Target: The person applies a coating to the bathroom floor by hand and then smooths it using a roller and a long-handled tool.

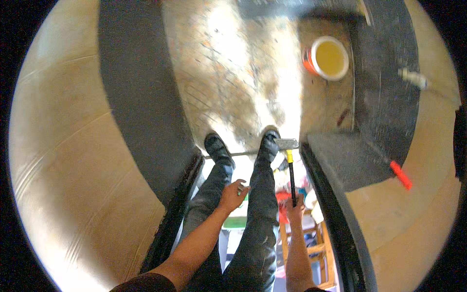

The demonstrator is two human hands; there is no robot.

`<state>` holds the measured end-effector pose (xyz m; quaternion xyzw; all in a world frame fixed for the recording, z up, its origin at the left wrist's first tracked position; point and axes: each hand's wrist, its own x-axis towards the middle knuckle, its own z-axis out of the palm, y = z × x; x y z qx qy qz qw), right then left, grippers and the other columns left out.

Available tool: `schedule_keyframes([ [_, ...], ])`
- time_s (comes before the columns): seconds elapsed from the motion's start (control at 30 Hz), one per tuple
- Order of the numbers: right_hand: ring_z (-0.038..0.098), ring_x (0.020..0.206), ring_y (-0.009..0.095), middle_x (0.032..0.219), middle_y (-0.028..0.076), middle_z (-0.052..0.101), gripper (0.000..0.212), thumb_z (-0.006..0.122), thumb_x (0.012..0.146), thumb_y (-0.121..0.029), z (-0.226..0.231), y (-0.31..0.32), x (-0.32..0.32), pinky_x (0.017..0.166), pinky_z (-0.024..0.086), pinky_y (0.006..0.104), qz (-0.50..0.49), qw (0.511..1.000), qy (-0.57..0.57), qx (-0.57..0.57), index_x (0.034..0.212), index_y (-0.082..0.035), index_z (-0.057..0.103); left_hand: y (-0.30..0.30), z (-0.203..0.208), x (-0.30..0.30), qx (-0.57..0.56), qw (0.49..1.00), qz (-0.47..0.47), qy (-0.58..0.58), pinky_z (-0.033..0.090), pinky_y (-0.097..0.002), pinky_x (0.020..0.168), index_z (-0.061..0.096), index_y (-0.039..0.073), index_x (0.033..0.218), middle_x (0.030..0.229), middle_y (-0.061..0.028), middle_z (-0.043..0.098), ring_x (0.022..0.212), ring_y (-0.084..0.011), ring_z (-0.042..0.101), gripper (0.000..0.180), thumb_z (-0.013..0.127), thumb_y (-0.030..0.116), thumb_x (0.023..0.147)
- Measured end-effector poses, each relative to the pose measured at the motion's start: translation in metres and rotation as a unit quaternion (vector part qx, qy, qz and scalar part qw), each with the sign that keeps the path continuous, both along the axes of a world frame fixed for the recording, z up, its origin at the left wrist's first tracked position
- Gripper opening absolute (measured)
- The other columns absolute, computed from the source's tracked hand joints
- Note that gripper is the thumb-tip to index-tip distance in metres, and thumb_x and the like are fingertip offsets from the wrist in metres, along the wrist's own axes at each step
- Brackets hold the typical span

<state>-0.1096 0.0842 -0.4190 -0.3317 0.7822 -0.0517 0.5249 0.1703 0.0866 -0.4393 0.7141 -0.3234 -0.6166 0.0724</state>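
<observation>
My right hand is shut on the black grip of a hammer with a yellow neck and a steel head, which points away from me beside my right shoe. My left hand hangs with loosely spread fingers over my dark trouser legs and holds nothing. Both my feet, in black shoes, stand at the threshold of a doorway, the left shoe a little behind.
A worn brick floor lies ahead. An orange bucket with a white rim and yellowish liquid stands at the far right. Dark door frames flank me, with pale walls beyond. A wooden stool and colourful items sit by my right leg.
</observation>
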Motion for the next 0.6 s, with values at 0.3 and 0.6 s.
schedule_keyframes([
  [0.3,0.061,0.063,0.018,0.075,0.011,0.061,0.036,0.063,0.092,-0.024,0.121,-0.2,0.155,0.056,0.051,0.0353,0.151,0.983,-0.104,0.005,0.117,-0.002,0.048,-0.104,0.088,0.027,-0.057,0.926,0.263,0.264,0.049,-0.0366,0.093,0.051,0.0,0.129,0.118,-0.0186,0.062,0.108,-0.0247,0.062,0.051,0.052,0.041,0.099],
  [0.6,0.053,0.051,0.013,0.072,0.004,0.055,0.033,0.062,0.094,-0.023,0.24,-0.236,0.263,0.043,0.045,0.0274,0.058,0.974,-0.198,0.096,0.118,-0.005,0.048,-0.261,0.157,0.107,-0.044,0.867,0.426,0.254,0.053,-0.0296,0.053,0.06,-0.002,0.093,0.074,-0.0086,0.064,0.058,-0.0164,0.064,0.032,0.06,0.03,0.096],
])
